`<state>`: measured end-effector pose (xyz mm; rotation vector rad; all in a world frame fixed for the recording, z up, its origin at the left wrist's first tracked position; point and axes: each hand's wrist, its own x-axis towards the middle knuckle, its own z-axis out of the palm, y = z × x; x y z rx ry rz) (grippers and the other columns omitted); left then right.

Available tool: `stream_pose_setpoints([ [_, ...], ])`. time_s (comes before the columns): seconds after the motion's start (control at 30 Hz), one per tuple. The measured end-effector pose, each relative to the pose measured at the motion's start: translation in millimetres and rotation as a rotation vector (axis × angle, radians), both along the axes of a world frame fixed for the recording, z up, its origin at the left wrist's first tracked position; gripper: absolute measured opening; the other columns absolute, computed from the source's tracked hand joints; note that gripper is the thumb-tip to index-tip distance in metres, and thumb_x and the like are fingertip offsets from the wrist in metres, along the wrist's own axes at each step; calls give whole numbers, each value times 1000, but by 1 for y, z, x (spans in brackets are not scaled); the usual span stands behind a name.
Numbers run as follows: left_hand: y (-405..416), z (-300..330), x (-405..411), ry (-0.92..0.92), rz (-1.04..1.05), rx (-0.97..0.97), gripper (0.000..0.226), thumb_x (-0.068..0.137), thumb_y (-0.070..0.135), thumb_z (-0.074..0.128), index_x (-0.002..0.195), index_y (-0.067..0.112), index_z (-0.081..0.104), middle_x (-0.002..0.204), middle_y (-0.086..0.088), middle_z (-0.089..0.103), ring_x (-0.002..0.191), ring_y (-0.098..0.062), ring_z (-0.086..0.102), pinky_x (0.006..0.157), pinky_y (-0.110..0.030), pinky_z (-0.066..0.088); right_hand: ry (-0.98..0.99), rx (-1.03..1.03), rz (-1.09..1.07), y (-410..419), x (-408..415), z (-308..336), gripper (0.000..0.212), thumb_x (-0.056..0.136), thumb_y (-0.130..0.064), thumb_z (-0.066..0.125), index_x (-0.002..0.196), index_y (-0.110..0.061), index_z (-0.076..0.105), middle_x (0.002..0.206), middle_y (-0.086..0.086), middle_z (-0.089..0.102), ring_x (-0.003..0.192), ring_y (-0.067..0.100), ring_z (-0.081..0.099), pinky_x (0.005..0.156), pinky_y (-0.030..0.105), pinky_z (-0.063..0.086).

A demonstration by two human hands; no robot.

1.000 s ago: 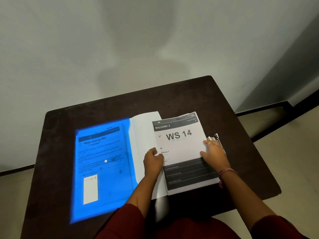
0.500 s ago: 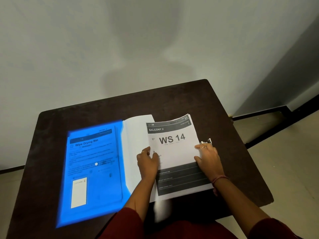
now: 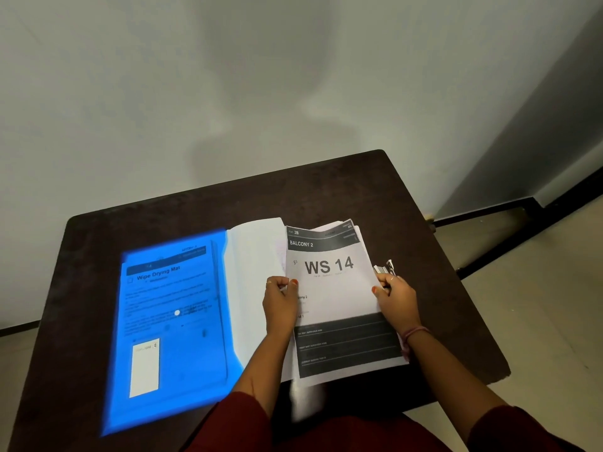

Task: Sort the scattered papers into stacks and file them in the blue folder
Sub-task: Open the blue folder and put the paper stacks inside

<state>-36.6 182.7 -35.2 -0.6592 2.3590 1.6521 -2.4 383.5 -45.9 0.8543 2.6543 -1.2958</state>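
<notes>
Step in hand: squaring a stack of papers point(image 3: 336, 288) — top sheet reads "WS 14" — held over the right half of the open blue folder point(image 3: 169, 321) on the dark worktop point(image 3: 424, 256).
Left hand point(image 3: 280, 301): fingers pinching the stack's left edge.
Right hand point(image 3: 396, 300): fingers gripping its right edge.
Next move, likely: lay the stack flat, edges aligned.
Folder contents: a "Wipe Drying Mat" sheet point(image 3: 166, 288) behind the left cover — white pages beside it.

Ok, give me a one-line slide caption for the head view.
Both hands, left hand and right hand, grip the WS 14 paper stack beside the open blue folder on the dark table.
</notes>
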Motion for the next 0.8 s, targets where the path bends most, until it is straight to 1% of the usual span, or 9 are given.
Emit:
stream_pose_setpoints([
  [0.1, 3, 5, 8, 33, -19, 58, 10, 100, 18, 46, 105, 13, 39, 104, -3, 53, 86, -9, 54, 70, -11, 45, -12, -46, 6, 1, 3, 2, 33, 91, -2, 58, 123, 2, 57, 120, 19, 59, 101, 27, 58, 92, 29, 43],
  [0.23, -1, 4, 14, 56, -43, 164, 11, 102, 17, 41, 110, 17, 34, 114, -10, 57, 87, -10, 58, 68, -13, 50, -12, -172, 38, 5, 7, 5, 51, 85, -3, 66, 132, -6, 48, 130, 13, 56, 115, 28, 57, 98, 37, 46],
  [0.33, -5, 8, 17, 68, -36, 258, 14, 101, 16, 41, 113, 18, 31, 116, -8, 57, 88, -11, 61, 61, -11, 52, 23, -253, 30, 10, 10, 7, 70, 79, -12, 75, 139, -10, 38, 135, 8, 52, 120, 25, 53, 99, 38, 44],
  [0.4, -7, 12, 19, 80, -22, 324, 17, 101, 15, 41, 114, 17, 30, 114, -4, 57, 89, -10, 62, 60, -11, 51, 68, -293, 21, 13, 11, 10, 77, 77, -22, 78, 140, -14, 35, 134, 3, 52, 121, 20, 51, 102, 39, 43],
  [0.5, -8, 18, 20, 105, 8, 381, 20, 101, 14, 42, 116, 19, 29, 109, 0, 59, 88, -7, 63, 61, -11, 51, 102, -415, 32, 14, 11, 19, 67, 79, -24, 75, 135, -21, 39, 122, -5, 57, 111, 11, 56, 94, 30, 48],
  [0.6, -9, 21, 15, 133, 77, 407, 23, 101, 16, 42, 120, 23, 30, 111, 2, 61, 93, -8, 64, 70, -17, 53, 70, -573, 79, 12, 13, 27, 39, 83, -19, 71, 117, -25, 52, 111, -8, 65, 102, 9, 63, 82, 20, 51],
  [0.63, -10, 23, 13, 145, 110, 410, 24, 102, 16, 41, 120, 24, 29, 113, 0, 62, 96, -9, 64, 75, -19, 53, 47, -591, 106, 10, 15, 28, 35, 83, -20, 70, 113, -26, 54, 108, -9, 66, 103, 10, 63, 83, 20, 50],
  [0.73, -14, 27, 7, 190, 182, 378, 27, 102, 14, 40, 123, 26, 29, 115, -4, 62, 100, -11, 62, 84, -22, 50, -12, -575, 181, 5, 23, 23, 34, 82, -24, 71, 112, -25, 56, 107, -12, 66, 107, 11, 61, 94, 29, 47],
  [0.8, -17, 31, 4, 220, 201, 341, 28, 102, 11, 40, 124, 25, 31, 106, -6, 63, 94, -8, 61, 81, -19, 48, -11, -586, 176, 0, 29, 20, 30, 81, -21, 72, 107, -28, 57, 108, -10, 66, 107, 11, 61, 97, 33, 48],
])
